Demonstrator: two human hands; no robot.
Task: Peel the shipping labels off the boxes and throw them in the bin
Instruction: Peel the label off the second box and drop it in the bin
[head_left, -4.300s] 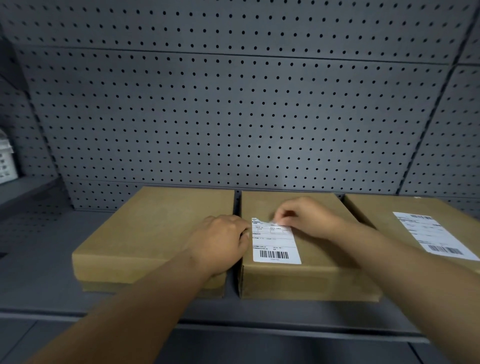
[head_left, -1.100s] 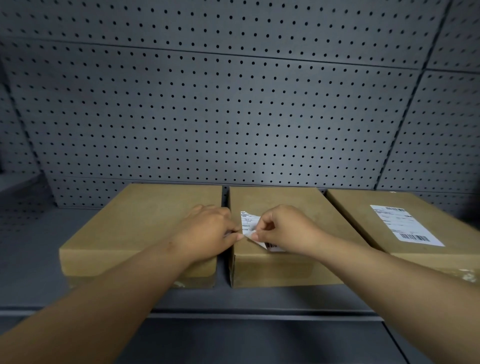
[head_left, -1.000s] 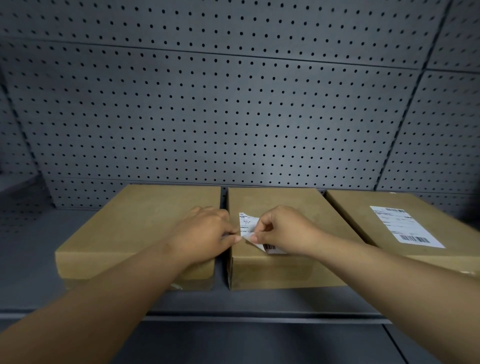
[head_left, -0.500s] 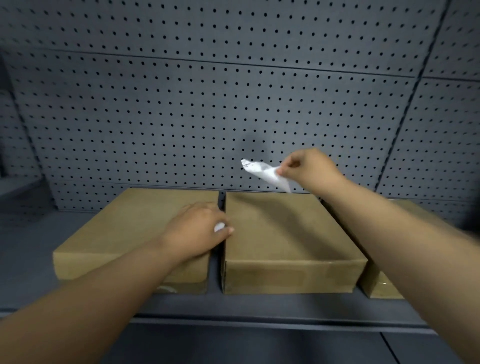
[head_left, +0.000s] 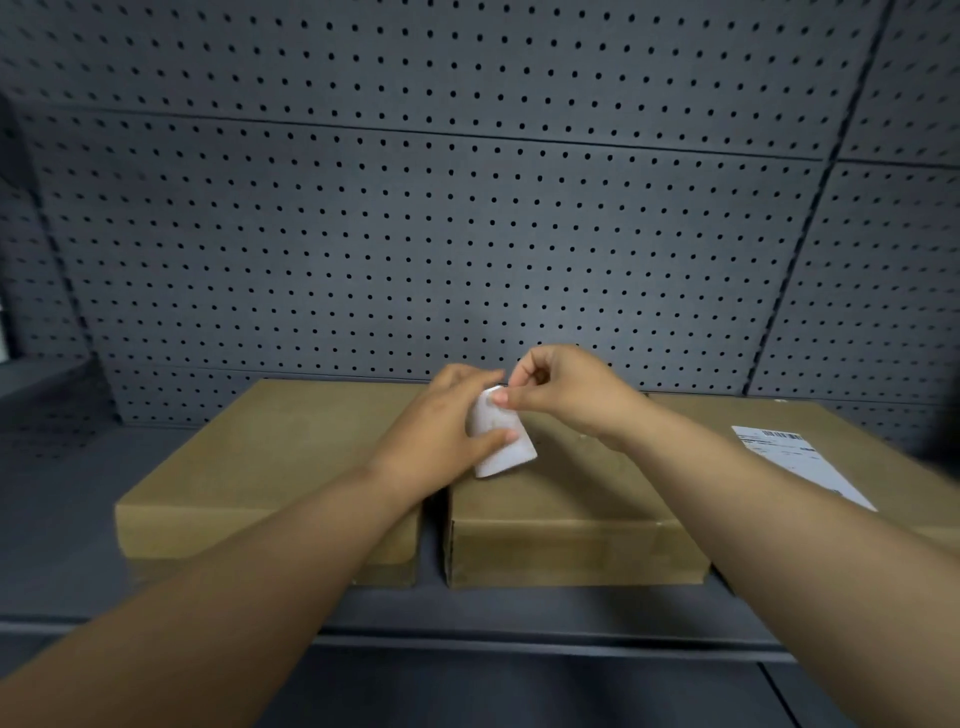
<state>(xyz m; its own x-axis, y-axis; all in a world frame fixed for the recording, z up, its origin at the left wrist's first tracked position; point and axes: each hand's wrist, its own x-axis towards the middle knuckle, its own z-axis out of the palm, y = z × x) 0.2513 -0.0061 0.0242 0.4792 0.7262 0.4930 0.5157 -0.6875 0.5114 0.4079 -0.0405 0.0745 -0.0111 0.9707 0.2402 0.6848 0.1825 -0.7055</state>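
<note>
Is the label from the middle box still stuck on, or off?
Off. The peeled label is held by both hands, left and right, above the bare middle box.

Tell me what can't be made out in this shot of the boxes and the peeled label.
All in the head view:
- Bin: out of frame.
- Peeled label: print faces away; left hand and right hand cover parts.
- Label on right box: text too blurred; right forearm hides its near corner.
- Right box: front hidden by that forearm.
</note>
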